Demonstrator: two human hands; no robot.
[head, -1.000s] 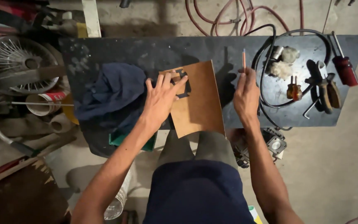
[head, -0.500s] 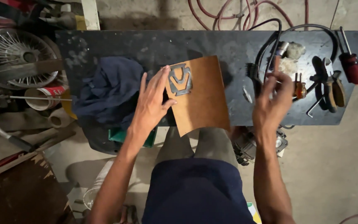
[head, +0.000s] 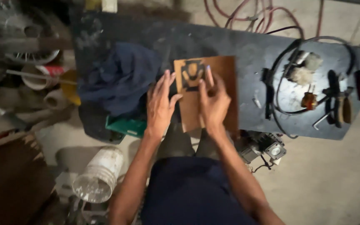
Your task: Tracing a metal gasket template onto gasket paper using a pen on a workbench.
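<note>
Both hands rest on the brown board [head: 207, 93] at the bench's [head: 251, 46] front edge: left hand [head: 160, 106] flat and released, right hand [head: 213, 102] grasping a pencil [head: 208, 75] beside the dark stencil [head: 192, 74], tracing apparently unfinished.

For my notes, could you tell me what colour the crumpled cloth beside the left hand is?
Dark navy blue crumpled cloth; head view.

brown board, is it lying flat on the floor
No, the brown board rests on the dark worktable, with the left hand and the right hand on it.
</note>
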